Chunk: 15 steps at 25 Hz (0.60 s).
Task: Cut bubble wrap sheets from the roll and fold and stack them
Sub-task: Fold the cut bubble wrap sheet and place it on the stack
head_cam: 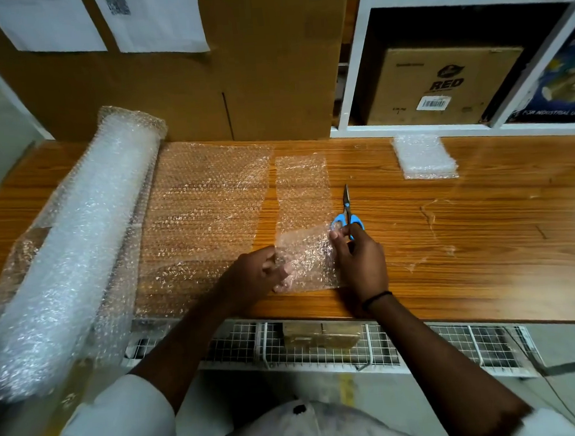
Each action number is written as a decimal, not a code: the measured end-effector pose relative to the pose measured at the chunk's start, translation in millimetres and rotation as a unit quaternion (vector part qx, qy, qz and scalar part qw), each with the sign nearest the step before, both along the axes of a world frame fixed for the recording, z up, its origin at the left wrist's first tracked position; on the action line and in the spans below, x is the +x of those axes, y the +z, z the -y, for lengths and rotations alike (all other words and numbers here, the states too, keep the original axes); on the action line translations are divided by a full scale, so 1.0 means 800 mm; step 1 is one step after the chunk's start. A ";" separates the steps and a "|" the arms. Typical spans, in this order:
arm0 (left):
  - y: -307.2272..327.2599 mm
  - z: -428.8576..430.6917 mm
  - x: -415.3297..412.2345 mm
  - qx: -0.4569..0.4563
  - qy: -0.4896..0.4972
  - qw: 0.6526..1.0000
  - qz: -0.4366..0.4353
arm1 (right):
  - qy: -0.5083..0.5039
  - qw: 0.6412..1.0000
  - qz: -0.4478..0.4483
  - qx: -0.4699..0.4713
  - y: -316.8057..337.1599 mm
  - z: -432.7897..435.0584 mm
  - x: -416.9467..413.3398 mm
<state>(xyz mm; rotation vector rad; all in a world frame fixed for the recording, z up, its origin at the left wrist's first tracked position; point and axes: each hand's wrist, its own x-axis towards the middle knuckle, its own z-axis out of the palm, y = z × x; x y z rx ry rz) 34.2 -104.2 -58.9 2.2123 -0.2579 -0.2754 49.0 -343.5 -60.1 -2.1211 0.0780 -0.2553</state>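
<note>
A wood-grain desk (485, 238) stands against a large cardboard box (270, 83) with two paper sheets (160, 22) stuck to it. Beside it, a white shelf (354, 77) holds a carton printed "RED" (440, 84). A wire-mesh tray (240, 343) sits under the desk.

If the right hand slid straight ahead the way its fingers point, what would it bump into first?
Most likely the blue-handled metal scissors, lying just beyond the right hand, which pinches a clear bubble wrap strip; depth is unclear.
</note>
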 end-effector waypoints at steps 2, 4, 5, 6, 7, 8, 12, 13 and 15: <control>-0.002 0.004 0.002 0.031 0.035 0.998 0.040 | -0.022 0.999 -0.018 -0.027 -0.002 -0.006 0.015; -0.006 0.014 0.000 0.104 0.078 0.983 0.134 | -0.027 0.997 -0.038 -0.068 -0.005 -0.010 0.027; -0.009 0.021 -0.002 0.152 0.089 0.966 0.186 | -0.027 0.994 -0.049 -0.097 -0.007 -0.012 0.031; -0.012 0.027 -0.006 0.202 0.089 0.948 0.229 | -0.025 0.990 -0.057 -0.126 -0.008 -0.012 0.035; -0.013 0.032 -0.010 0.238 0.082 0.934 0.255 | -0.024 0.987 -0.058 -0.151 -0.009 -0.013 0.036; -0.015 0.036 -0.011 0.256 0.070 0.927 0.264 | -0.021 0.983 -0.055 -0.175 -0.011 -0.013 0.037; -0.032 0.042 -0.008 0.326 -0.017 0.918 0.225 | -0.018 0.974 -0.047 -0.219 -0.013 -0.015 0.033; -0.036 0.042 -0.006 0.346 -0.039 0.916 0.202 | -0.027 0.973 -0.023 -0.229 -0.012 -0.015 0.029; -0.041 0.040 -0.002 0.367 -0.068 0.912 0.170 | -0.019 0.954 0.062 -0.293 -0.015 -0.014 0.021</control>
